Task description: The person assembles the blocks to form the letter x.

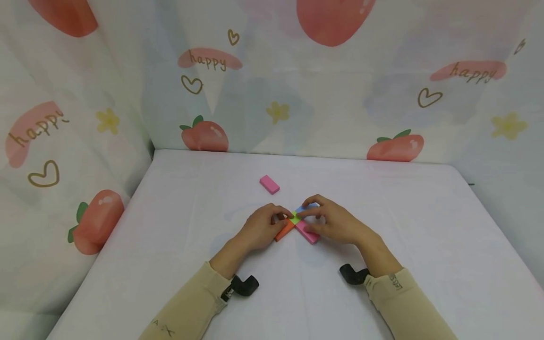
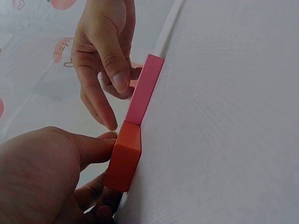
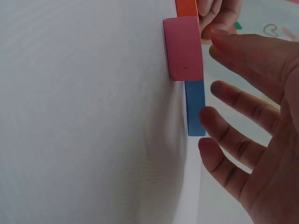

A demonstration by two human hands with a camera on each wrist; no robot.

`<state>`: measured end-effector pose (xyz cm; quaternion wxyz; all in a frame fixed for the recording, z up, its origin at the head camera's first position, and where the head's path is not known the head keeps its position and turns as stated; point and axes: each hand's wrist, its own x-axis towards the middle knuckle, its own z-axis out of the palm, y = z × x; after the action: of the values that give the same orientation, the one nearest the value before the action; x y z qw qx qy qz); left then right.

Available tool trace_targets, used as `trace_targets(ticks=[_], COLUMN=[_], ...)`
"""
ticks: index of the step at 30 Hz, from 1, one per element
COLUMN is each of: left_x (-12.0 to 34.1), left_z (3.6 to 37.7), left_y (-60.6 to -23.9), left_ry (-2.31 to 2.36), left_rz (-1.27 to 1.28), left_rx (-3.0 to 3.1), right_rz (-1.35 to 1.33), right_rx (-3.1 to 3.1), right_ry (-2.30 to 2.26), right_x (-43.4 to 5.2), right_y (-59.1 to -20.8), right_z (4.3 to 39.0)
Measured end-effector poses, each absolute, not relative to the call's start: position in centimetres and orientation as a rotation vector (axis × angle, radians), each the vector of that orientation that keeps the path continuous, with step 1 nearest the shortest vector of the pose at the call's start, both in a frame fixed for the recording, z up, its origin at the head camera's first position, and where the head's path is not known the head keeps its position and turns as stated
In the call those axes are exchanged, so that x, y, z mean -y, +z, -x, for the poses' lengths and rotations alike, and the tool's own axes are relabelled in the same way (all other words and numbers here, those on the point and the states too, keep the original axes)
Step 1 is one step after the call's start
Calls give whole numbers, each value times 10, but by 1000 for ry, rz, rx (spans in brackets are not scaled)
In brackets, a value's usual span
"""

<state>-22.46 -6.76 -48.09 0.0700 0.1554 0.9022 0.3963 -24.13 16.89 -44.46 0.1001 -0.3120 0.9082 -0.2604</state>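
Several coloured rectangular blocks meet in a cross-like group on the white table. An orange block (image 1: 284, 232) points to the near left, a pink block (image 1: 307, 234) to the near right and a blue block (image 1: 304, 208) to the far right. A green piece (image 1: 293, 218) shows at the centre. My left hand (image 1: 261, 228) holds the orange block with thumb and curled fingers, its index fingertip at the green piece. Spread, loosely bent fingers of my right hand (image 1: 337, 222) hover over the pink and blue blocks, gripping nothing. Both hands partly cover the group.
A second pink block (image 1: 269, 184) lies by itself beyond the group. White cloth covers the table (image 1: 403, 203). Patterned curtains (image 1: 323, 94) stand along the back and sides. Black wrist-worn devices (image 1: 245, 286) stick out from both sleeves.
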Motion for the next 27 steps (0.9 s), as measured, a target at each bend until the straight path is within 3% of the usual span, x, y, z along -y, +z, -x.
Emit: trace_targets(ticks=[27], left_x=[65], left_z=[225], left_y=[-482], left_ry=[1166], left_rz=[-439], left_rx=[-2732], right_rz=[751], right_rx=[-2590], right_ry=[-880], right_x=[-176], right_y=[-457], right_z=[244])
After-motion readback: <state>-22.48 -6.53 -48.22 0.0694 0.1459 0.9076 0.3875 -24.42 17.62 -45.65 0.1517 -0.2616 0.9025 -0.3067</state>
